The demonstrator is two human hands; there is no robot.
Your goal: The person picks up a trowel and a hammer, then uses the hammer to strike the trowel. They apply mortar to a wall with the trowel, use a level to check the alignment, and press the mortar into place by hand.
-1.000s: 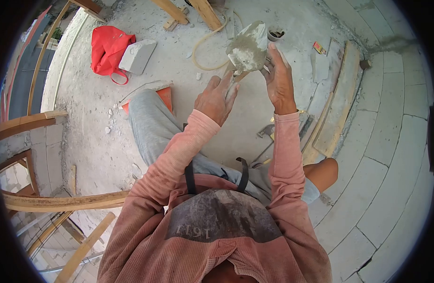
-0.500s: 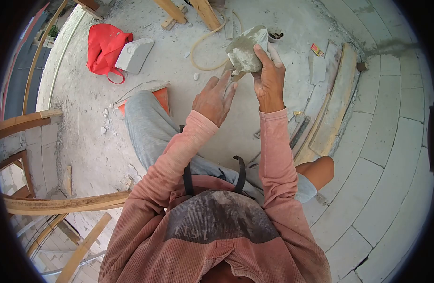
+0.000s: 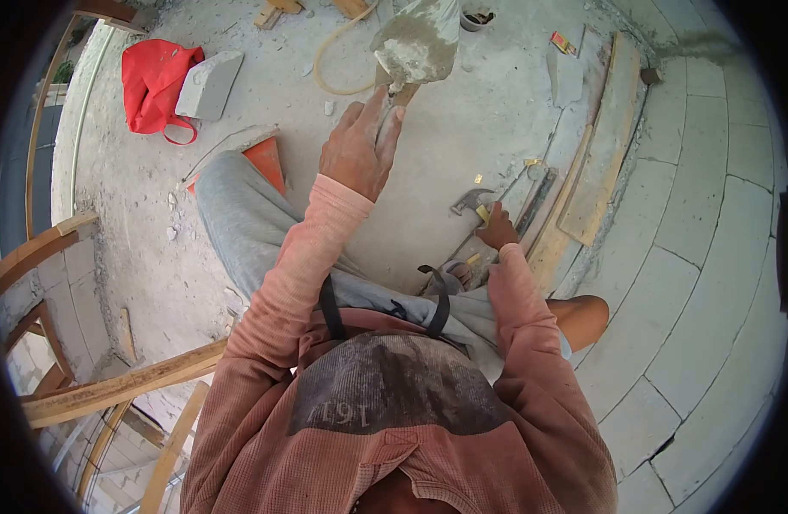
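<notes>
My left hand (image 3: pixel 360 146) reaches forward, its fingers closed on a trowel (image 3: pixel 415 43) whose broad blade is caked with grey mortar. The blade is partly cut off by the top of the view. On the floor beside my right leg, my right hand (image 3: pixel 499 228) is wrapped round a claw hammer (image 3: pixel 473 200) just behind its metal head. A short yellow part of the hammer shows in front of the fingers; the hand hides some of the rest.
A red bag (image 3: pixel 158 81) lies by a pale block piece (image 3: pixel 210 84) at upper left. Wooden boards (image 3: pixel 601 146) and metal bars run along the right, beside the block wall (image 3: pixel 702 214). An orange piece (image 3: pixel 265 164) sits by my left knee, and a hose (image 3: pixel 319 68) curls ahead.
My right hand has let go of the trowel blade and come down to the hammer on the floor. My left hand still holds the trowel. The view has shifted slightly.
</notes>
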